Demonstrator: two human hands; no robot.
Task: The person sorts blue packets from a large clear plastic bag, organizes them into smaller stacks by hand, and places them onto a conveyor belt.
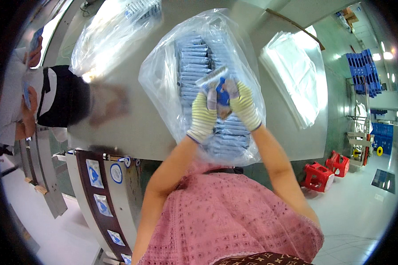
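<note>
Both my hands wear pale gloves with yellow-green stripes and grey fingertips. Between them, my left hand point(202, 117) and my right hand point(245, 107) grip a small blue-and-white packet point(223, 93), slightly blurred. They are over an opened transparent plastic bag point(157, 73) lying on the metal table point(137, 143). Inside the bag, flat light-blue packets point(194, 62) stand packed in rows, several deep. My hands and the held packet hide the middle of these rows.
Flat plastic bags point(292, 75) lie stacked at right; another filled bag point(115, 39) is at far left. Below the table's left side runs a dark conveyor belt point(109, 224) carrying several packets. A co-worker point(20, 95) stands at left. Red stools point(318, 176) stand on the right floor.
</note>
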